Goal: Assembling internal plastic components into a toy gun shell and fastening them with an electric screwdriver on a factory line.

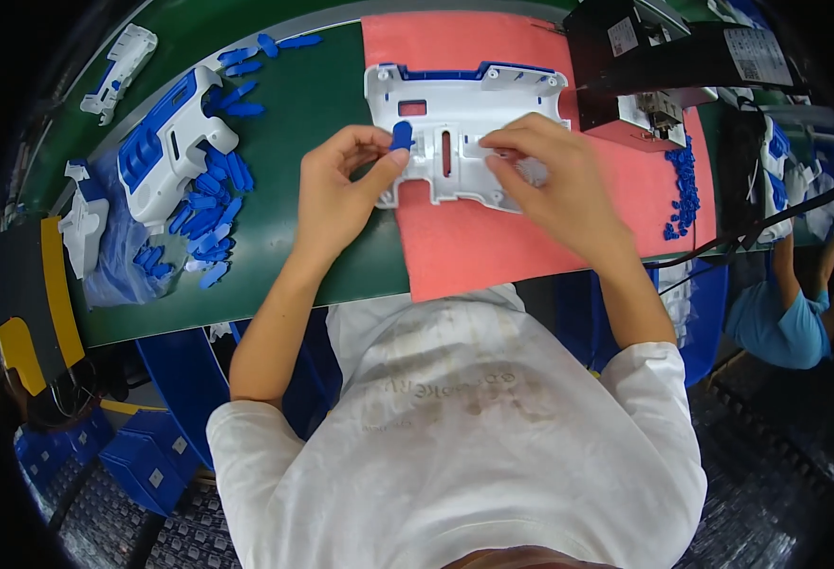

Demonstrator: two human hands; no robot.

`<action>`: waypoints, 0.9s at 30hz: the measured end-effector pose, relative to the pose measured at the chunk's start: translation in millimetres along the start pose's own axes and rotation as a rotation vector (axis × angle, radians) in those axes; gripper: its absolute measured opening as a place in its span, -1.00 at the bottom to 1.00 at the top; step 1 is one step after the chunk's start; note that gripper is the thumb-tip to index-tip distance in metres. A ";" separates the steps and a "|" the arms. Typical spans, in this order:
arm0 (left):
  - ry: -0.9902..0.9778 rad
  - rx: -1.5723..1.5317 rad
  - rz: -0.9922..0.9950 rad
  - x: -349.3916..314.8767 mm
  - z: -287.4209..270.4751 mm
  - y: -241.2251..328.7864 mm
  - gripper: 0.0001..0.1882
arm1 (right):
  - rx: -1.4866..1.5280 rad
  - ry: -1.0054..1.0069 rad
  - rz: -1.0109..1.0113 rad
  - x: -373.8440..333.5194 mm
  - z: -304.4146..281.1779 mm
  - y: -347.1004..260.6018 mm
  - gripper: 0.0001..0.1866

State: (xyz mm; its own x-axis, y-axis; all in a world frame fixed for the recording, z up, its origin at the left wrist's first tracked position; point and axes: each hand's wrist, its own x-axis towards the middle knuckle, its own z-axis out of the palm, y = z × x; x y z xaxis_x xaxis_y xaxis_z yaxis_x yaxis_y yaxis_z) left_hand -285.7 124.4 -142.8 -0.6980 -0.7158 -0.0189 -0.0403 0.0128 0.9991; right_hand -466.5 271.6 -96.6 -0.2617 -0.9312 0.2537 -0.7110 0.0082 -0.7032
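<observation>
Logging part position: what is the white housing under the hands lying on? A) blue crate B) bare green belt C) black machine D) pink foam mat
D: the white housing lies flat on the pink foam mat, with the left hand pinching a small blue piece at its left edge and the right hand pressing on its right part.

Single head-worn fisheye, steeply down, near workbench

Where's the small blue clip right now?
Head view, centre: the small blue clip is pinched in the left hand, against the left side of the white panel.
</observation>
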 end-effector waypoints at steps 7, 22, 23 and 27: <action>-0.085 -0.082 -0.147 37.8 7.5 20.2 -0.80 | -0.050 0.289 -0.249 12.8 -1.7 13.6 -0.82; -0.072 -0.075 -0.275 63.8 11.1 14.8 -0.70 | -0.376 0.116 0.084 -31.5 75.8 0.5 -0.77; -0.064 -0.076 -0.291 61.6 11.5 16.3 -0.71 | -0.379 0.120 0.083 -32.1 74.1 0.2 -0.77; -0.049 -0.156 -0.303 52.6 14.7 9.4 -0.73 | -0.316 0.048 0.096 -44.2 63.3 -3.2 -0.80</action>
State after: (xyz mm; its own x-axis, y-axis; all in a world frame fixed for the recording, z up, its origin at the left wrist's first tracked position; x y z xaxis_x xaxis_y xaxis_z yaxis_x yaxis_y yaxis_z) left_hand -333.3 97.1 -134.9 -0.7045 -0.6366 -0.3138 -0.1441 -0.3046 0.9415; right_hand -411.3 289.7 -147.7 -0.3630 -0.9023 0.2327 -0.8468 0.2152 -0.4865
